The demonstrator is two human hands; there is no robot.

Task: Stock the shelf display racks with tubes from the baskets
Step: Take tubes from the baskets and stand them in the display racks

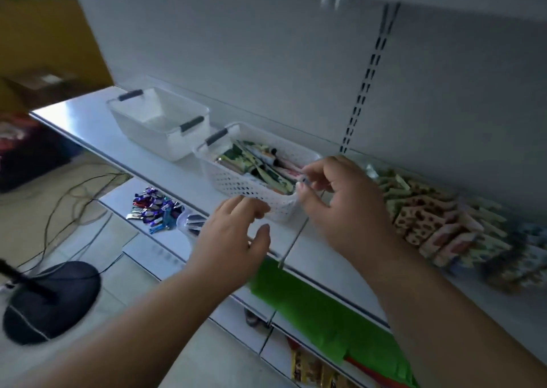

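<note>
Nothing can be read: the printing on the tubes in the perforated basket is too blurred.

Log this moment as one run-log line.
left hand: open, beside tube basket | right hand: fingertips at basket's near rim, grip unclear | tubes: in basket | solid basket: looks empty | rack rows: stocked

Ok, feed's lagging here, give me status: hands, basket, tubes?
Left hand open, at perforated basket front. Right hand at basket's right rim, grip unclear. Tubes still in basket. Nothing in the way.
</note>
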